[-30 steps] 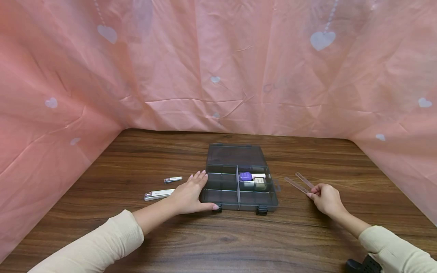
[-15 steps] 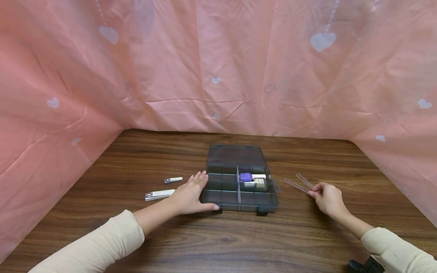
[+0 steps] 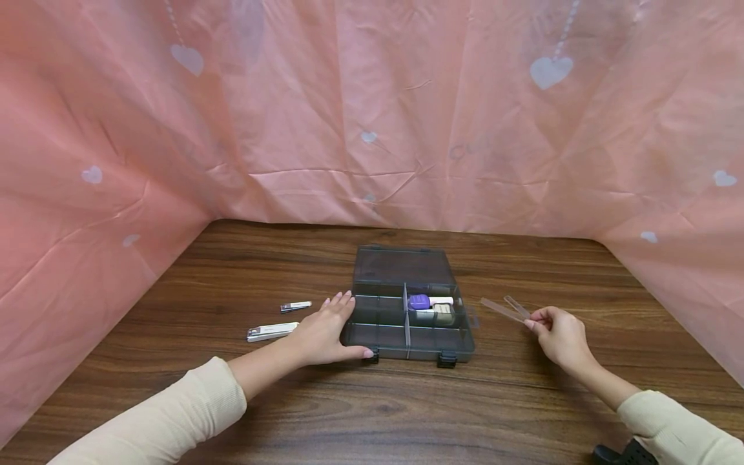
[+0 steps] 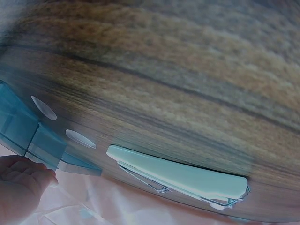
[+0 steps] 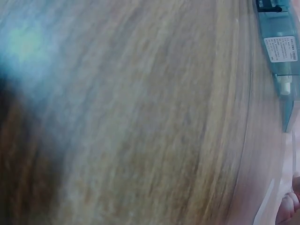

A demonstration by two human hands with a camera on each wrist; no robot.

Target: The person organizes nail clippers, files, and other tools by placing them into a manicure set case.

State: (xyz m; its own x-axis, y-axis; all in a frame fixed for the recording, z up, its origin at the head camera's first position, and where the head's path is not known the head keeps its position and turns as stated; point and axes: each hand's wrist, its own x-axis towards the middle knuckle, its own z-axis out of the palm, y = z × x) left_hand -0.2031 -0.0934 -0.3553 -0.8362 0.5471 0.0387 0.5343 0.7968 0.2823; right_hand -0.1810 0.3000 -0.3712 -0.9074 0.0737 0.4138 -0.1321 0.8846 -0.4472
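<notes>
My left hand (image 3: 322, 332) rests against the left side of an open, dark see-through compartment box (image 3: 378, 352), fingers stretched along its edge and thumb by the front left latch. Right of the box, my right hand (image 3: 560, 336) pinches a clear plastic strip (image 3: 501, 310) between thumb and fingertips. A second clear strip (image 3: 516, 305) lies beside it, its near end at the same fingertips. Inside the box's right side lie a purple nail polish bottle (image 3: 418, 301) and a pale nail polish bottle (image 3: 444, 313). The right wrist view shows only fingertips (image 5: 288, 206) at its lower corner.
A small nail clipper (image 3: 295, 307) and a larger nail clipper (image 3: 272, 332) lie left of the box. The box's lid (image 3: 401, 265) is folded back onto the wooden table (image 3: 383, 413). A pink curtain (image 3: 407, 129) encloses the table's back and sides.
The tip of the strip pinched in my right hand has risen and swung slightly left, while the other strip keeps its place. My left hand and the box have not moved.
</notes>
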